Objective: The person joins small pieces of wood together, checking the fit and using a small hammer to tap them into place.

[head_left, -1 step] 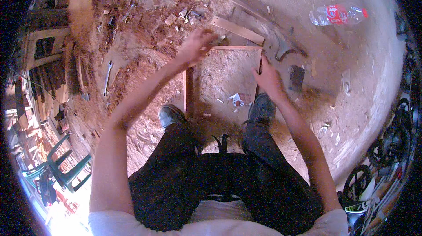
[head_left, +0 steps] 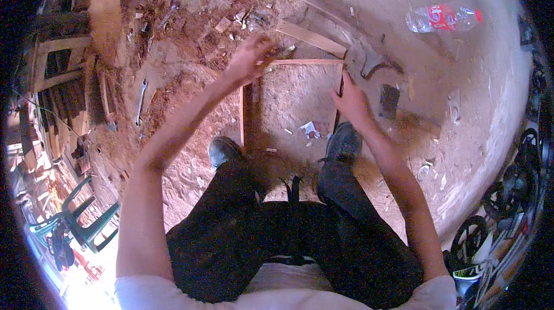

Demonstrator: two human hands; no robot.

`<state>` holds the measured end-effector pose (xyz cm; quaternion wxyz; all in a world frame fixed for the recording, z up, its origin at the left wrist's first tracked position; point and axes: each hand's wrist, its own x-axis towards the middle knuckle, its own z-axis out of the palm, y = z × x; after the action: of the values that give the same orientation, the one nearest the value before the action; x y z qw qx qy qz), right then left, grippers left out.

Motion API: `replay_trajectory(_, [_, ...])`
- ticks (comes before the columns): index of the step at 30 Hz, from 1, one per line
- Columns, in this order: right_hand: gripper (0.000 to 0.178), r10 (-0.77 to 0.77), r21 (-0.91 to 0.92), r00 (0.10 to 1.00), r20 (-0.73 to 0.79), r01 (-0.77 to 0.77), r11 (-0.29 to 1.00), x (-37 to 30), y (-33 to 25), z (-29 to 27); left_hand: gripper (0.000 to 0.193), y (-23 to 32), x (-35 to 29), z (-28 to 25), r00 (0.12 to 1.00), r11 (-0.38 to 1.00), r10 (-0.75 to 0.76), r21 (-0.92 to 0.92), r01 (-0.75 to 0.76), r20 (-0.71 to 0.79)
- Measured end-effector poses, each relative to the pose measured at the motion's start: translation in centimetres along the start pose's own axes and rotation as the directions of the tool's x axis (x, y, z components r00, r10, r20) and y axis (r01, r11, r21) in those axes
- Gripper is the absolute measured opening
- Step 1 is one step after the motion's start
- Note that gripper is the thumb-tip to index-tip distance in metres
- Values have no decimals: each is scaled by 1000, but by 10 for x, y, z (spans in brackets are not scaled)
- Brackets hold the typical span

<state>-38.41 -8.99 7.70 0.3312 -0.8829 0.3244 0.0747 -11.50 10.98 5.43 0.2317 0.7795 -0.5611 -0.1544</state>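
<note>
Three narrow wooden strips stand as an open-sided frame on the dirt floor: a far strip (head_left: 309, 62), a left strip (head_left: 242, 116) and a right strip (head_left: 337, 115). My right hand (head_left: 352, 101) grips the right strip near its far corner, thumb on the inner side and fingers mostly hidden. Over the far left corner is my left hand (head_left: 249, 60), its fingers bent and blurred; whether it holds the far strip's end cannot be made out. A flat piece of wood (head_left: 311, 38) lies just beyond the far strip.
My shoes (head_left: 224, 151) flank the frame's near side. An open-end wrench (head_left: 141, 102) lies at left, a plastic bottle (head_left: 443, 18) at far right. Near the right hand are a dark block (head_left: 389, 101) and a curved dark piece (head_left: 378, 69). A green chair (head_left: 86, 223) stands lower left.
My left hand has shifted slightly left along the far strip. My right hand and the wooden frame look unmoved.
</note>
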Motion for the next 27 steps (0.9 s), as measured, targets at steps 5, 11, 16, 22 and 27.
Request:
replay_trajectory(5, [70,-60,32,997,54,59,998,2,13,1,47,-40,-29,-23,982,993,-109,63,100,157])
replay_trajectory(11, [69,-131,127,984,121,116,985,8,16,0,47,-54,-54,-16,966,927,-205,-284,244,159])
replay_trajectory(16, [65,-106,55,994,11,106,993,10,28,12,41,-41,-54,-14,981,941,-189,-276,195,48])
replay_trajectory(22, [64,-63,-64,996,-57,60,996,11,43,23,42,-41,-61,-7,975,950,-220,-223,219,20])
replay_trajectory(27, [60,63,-173,998,27,-57,983,8,25,9,45,-49,-62,-8,960,962,-271,-35,270,-74])
